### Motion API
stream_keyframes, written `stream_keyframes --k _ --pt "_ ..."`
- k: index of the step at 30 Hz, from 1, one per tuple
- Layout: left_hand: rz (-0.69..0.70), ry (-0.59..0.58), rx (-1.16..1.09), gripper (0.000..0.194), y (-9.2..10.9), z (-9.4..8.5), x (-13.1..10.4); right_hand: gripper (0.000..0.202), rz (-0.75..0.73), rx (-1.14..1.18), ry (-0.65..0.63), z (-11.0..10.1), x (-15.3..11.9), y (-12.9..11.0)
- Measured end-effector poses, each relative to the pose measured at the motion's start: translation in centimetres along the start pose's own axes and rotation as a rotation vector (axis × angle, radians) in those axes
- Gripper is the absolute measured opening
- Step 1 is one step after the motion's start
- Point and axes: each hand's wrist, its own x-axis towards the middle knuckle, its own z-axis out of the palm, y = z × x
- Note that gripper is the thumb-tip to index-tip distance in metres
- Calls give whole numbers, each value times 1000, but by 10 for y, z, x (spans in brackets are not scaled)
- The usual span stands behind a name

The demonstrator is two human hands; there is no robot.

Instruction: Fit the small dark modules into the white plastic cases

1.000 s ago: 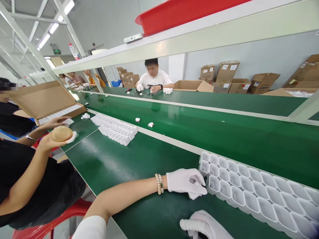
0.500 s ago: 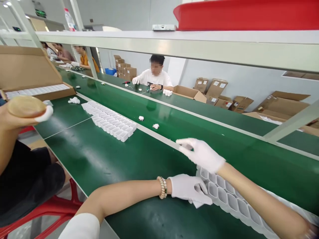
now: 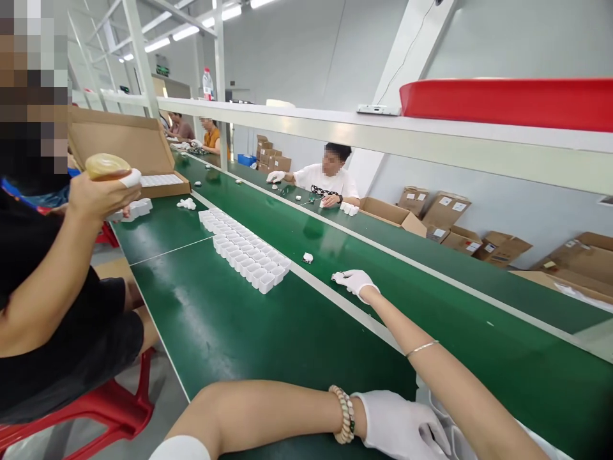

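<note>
My right hand (image 3: 355,281), in a white glove, reaches out over the long green strip beyond the metal rail. Its fingertips pinch a small white piece with a dark edge (image 3: 337,277). Another such white piece (image 3: 307,257) lies to its left on the same strip. At the bottom edge, my left hand (image 3: 402,421), gloved and wearing a bead bracelet, is curled beside a white tray with compartments (image 3: 433,399). The frame edge cuts off its fingertips, and what they hold cannot be made out.
White compartment trays (image 3: 249,255) stand on the green table (image 3: 215,338) to the left. A co-worker's raised hand (image 3: 103,195) carries a round yellowish object at the left. Across the strip sits another person (image 3: 330,176). A shelf (image 3: 306,124) with a red bin (image 3: 507,105) runs overhead.
My right hand has moved from above the near tray out onto the strip and closed on a white piece. My left hand is lower in view. The camera has turned left.
</note>
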Motion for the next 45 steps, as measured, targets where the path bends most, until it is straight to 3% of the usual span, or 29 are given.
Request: stream_keyframes --k 3,5,9,12,14,16,18,22,26,32,41,45 --pt "-16 133 -43 46 7 3 -20 28 -14 161 -14 -26 -28 9" --pt "-37 222 -50 57 16 0 -35 32 -47 266 3 -51 -61 17" --pt "0 309 85 76 51 -24 -68 53 -113 406 113 -103 -160 40" --pt "72 453 276 89 90 -43 -91 61 -176 421 274 -124 -235 62" --pt "101 547 436 80 116 -49 -103 61 -231 390 407 -124 -270 75" --pt "153 600 588 54 135 -47 -109 54 -273 353 514 -115 -291 81" --pt "225 657 715 36 146 -42 -113 43 -299 324 543 -103 -303 78" --pt "398 822 852 39 150 -32 -124 30 -386 231 535 -88 -313 63" --pt "512 855 970 35 153 -30 -135 27 -522 76 562 -86 -319 58" --pt "481 801 1039 26 155 -28 -137 28 -600 27 510 -84 -319 57" --pt "463 785 1079 28 151 -24 -136 41 -693 37 600 -76 -317 68" --pt "448 804 1105 29 152 -23 -134 36 -671 64 650 -74 -315 67"
